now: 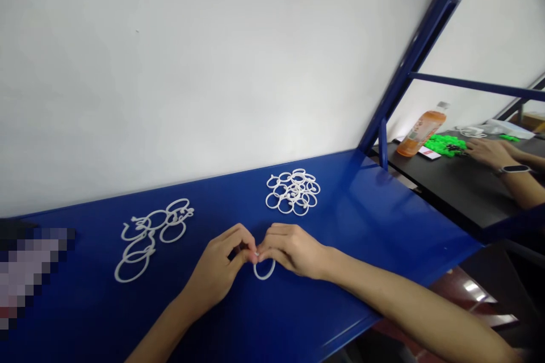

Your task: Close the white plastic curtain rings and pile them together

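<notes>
Both hands meet over the front of the blue table, pinching one white plastic ring (264, 278) between them. My left hand (223, 258) grips the ring's upper left with thumb and forefinger. On its upper right, my right hand (292, 247) has its fingers closed too. The ring's lower curve hangs in view below the fingertips; its top is mostly hidden by them. Beyond my right hand lies a heap of white rings (293, 191), several overlapping. To the left of my left hand, a looser group of white rings (131, 266) is spread out, some with small hooked ends.
The blue tabletop (340, 210) runs along a white wall (204, 68). A blue metal frame (409, 62) rises at the right. Past it, a co-worker's hand (489, 152) is near green pieces (445, 145) and an orange drink bottle (423, 130) on a black table (451, 181).
</notes>
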### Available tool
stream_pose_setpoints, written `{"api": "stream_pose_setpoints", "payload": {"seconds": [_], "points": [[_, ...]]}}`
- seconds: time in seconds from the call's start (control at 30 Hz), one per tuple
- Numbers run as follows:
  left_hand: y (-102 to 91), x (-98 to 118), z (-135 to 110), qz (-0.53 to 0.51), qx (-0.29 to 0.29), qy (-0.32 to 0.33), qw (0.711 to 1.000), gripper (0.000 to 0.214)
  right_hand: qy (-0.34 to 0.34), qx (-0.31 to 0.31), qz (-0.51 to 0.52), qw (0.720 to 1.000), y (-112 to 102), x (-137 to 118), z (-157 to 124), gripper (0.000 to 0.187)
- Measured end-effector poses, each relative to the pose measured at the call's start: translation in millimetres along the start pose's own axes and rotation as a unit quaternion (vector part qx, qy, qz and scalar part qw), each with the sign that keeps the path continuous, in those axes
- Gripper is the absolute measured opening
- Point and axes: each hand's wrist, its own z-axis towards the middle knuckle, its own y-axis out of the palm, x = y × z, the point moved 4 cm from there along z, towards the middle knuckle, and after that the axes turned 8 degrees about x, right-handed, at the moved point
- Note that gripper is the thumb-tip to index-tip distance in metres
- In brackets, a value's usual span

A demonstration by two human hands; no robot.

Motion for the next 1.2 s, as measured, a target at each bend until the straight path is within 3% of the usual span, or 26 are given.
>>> {"api": "stream_pose_setpoints", "payload": {"seconds": [0.17, 0.27, 0.37, 0.43, 0.57, 0.67, 0.73, 0.87, 0.97, 1.03, 1.07, 1.13, 1.2], "points": [[-12.2, -5.7, 4.9, 0.024, 0.052, -0.061, 0.997, 0.023, 0.047, 0.097, -0.049, 0.993, -13.1, 0.4, 6.8, 0.033], [-13.2, -13.7, 5.1, 0.015, 0.061, -0.105, 0.992, 0.033, 0.011, 0.087, -0.076, 0.993, -14.0, -4.2, 7.1, 0.043], [-10.1, -19.1, 4.6, -0.012, 0.053, -0.138, 0.989, 0.038, -0.013, 0.063, -0.067, 0.996, -9.1, -6.1, 5.3, 0.029], [-8.7, -19.8, 4.4, -0.043, 0.051, -0.146, 0.987, 0.04, 0.02, 0.09, -0.04, 0.995, -8.1, -2.5, 4.0, 0.021], [-7.3, -17.3, 3.4, -0.077, 0.032, -0.133, 0.988, 0.037, 0.142, 0.157, 0.038, 0.976, -8.0, 11.5, 1.0, 0.012], [-2.4, -16.7, 1.0, -0.089, -0.005, -0.127, 0.988, 0.034, 0.185, 0.161, 0.067, 0.967, -6.1, 16.9, -0.3, 0.016], [1.2, -16.3, -0.5, -0.093, -0.014, -0.127, 0.987, 0.032, 0.186, 0.148, 0.061, 0.969, -4.5, 16.9, -0.7, 0.017], [4.0, -14.5, 0.3, -0.044, -0.011, -0.119, 0.992, 0.028, 0.125, 0.111, -0.032, 0.985, -3.4, 10.6, 1.1, 0.018], [-9.7, -16.8, 6.6, 0.068, 0.029, -0.056, 0.996, 0.029, 0.131, 0.093, -0.139, 0.977, -9.5, 13.9, 6.1, 0.017], [-30.7, -23.0, 11.2, 0.203, 0.102, 0.013, 0.974, 0.034, 0.18, 0.081, -0.224, 0.954, -18.6, 23.4, 11.5, 0.016], [-43.2, -29.0, 12.7, 0.282, 0.14, 0.027, 0.949, 0.038, 0.21, 0.075, -0.264, 0.938, -24.2, 29.4, 14.6, 0.015], [-66.9, -45.9, 14.0, 0.421, 0.174, 0.001, 0.89, 0.045, 0.263, 0.067, -0.329, 0.905, -35.3, 41.9, 21.3, 0.015], [-84.0, -63.1, 13.2, 0.5, 0.159, -0.045, 0.85, 0.048, 0.299, 0.066, -0.37, 0.877, -43.1, 53.0, 28.3, 0.017]]}}
